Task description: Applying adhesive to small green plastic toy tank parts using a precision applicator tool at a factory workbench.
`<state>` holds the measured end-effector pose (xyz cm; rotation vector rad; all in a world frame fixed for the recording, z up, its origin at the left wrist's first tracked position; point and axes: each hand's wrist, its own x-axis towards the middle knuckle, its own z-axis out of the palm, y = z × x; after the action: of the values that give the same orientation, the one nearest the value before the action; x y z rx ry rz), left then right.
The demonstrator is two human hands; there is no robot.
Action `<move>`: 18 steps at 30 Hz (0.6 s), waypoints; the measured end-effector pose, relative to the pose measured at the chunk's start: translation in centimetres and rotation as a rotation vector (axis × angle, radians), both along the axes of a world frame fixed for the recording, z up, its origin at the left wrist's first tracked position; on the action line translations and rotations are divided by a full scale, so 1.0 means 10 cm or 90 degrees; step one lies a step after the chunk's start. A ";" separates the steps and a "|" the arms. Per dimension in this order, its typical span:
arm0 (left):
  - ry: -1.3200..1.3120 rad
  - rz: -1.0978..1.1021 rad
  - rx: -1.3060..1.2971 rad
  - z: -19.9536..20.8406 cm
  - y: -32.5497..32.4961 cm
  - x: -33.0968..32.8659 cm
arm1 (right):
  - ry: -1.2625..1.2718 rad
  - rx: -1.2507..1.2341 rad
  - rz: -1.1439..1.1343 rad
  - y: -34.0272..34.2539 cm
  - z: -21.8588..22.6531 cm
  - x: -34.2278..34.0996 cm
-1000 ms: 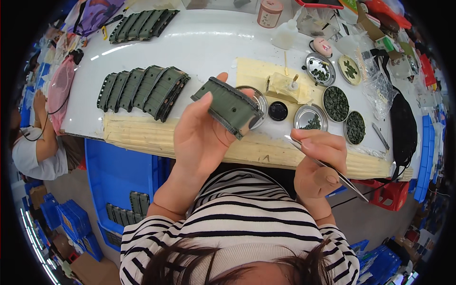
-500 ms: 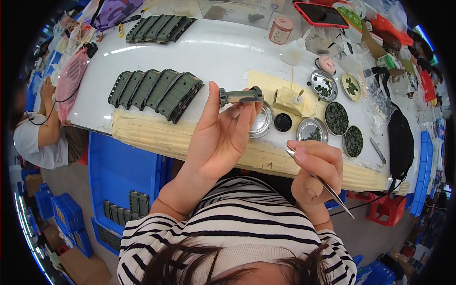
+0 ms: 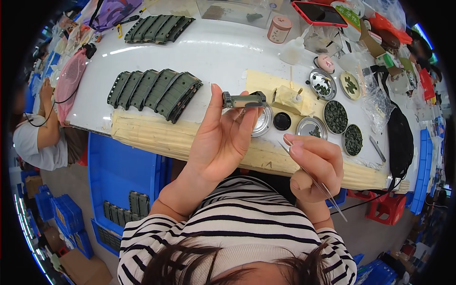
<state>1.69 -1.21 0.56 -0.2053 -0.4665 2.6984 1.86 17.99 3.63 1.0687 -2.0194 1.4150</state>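
My left hand (image 3: 219, 140) is raised over the table's near edge, its thumb and fingers pinching the ends of a small green camouflage-patterned plastic part (image 3: 243, 100). The part lies level, with darker raised pieces at both ends. To the right, my right hand (image 3: 319, 164) is closed around metal tweezers (image 3: 334, 203). Their pointed tip angles up and left, apart from the part, and I see nothing between the points. Beyond my right hand sits a shallow round tin (image 3: 299, 129) with a few small dark green pieces. A round black cap (image 3: 282, 121) is beside it.
Joined rows of curved green parts (image 3: 154, 90) lie left; another group (image 3: 159, 28) is farther back. Small dark green pieces (image 3: 336, 117) fill a round tin at right, near a second pair of tweezers (image 3: 378, 149). A blue crate (image 3: 114, 156) stands below; a co-worker (image 3: 40, 135) is left.
The tweezers have turned slightly in my right hand, their tip shifting left and their rear end swinging a little left. The part in my left hand has moved slightly right and down.
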 end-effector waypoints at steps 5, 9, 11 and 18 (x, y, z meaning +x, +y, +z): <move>0.063 0.097 -0.222 0.00 0.09 0.11 | 0.110 0.031 -0.033 -0.04 0.01 -0.12; 0.064 0.134 -0.330 0.03 0.12 0.17 | 0.138 0.096 -0.028 -0.02 0.01 -0.16; 0.060 0.131 -0.365 0.06 0.14 0.17 | 0.138 0.084 -0.019 -0.03 -0.01 -0.17; 0.064 0.129 -0.428 0.11 0.16 0.18 | 0.149 0.118 -0.032 -0.03 0.03 -0.18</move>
<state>3.51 0.41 1.70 -0.2079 0.4918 2.9481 0.07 17.65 3.96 1.1904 -2.0189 1.0391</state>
